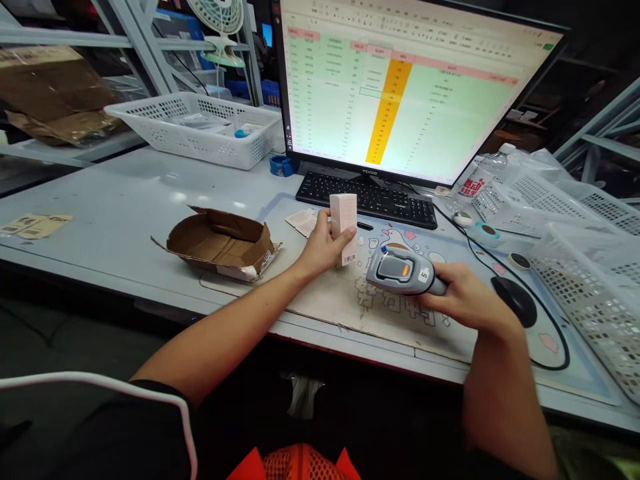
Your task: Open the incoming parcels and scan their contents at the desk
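Observation:
My left hand (325,245) grips a small pale pink-white box (343,223) upright above the desk mat, a barcode showing near its lower edge. To its right, my right hand (460,293) is closed around the handle of a grey barcode scanner (400,270), whose head points left toward the box. An orange light shows on top of the scanner, beside a label with a 5. Left of my left forearm sits an open brown cardboard box (220,243), its inside visible. A paper slip (301,221) lies partly behind my left hand.
Behind my hands stand a black keyboard (370,200) and a large monitor (330,120) showing a spreadsheet. A white basket (200,137) holds packets at the back left. A black mouse (514,300), its cable, a bottle (483,175) and white baskets (595,300) crowd the right.

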### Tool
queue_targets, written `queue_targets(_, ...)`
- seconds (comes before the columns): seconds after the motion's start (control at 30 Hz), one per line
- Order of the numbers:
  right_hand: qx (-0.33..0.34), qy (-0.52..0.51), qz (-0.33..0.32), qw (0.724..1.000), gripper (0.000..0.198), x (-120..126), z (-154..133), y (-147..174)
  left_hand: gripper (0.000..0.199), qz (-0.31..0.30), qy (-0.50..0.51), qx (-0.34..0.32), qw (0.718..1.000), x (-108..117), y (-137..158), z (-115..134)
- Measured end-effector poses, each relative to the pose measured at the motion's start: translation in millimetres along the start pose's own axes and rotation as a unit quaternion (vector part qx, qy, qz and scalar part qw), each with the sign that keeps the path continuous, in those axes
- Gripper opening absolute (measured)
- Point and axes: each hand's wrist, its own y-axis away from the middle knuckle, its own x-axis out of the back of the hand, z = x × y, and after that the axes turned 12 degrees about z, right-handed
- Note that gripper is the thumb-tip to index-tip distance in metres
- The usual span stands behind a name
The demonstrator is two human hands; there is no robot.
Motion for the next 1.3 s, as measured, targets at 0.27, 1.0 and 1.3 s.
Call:
queue_targets(0.27, -0.012, 0.009, 0.011, 1.0, 0.017, -1, 0, -3, 0.053, 0.005, -0.038, -0.038, 0.999, 3, -2, -6)
queue_targets(1.0, -0.175, 0.257, 0.113, 0.944, 0.046, -23, 85, -39, 0.04, 0.011, -0.364, -0.131, 0.922, 14, -14, -4)
queue_targets(1.3, -0.187, 0.254, 0.112, 0.942, 0.049, -25, 80, -39, 0.069, 0.011, -0.643, -0.045, 0.764, 56, -43, 6)
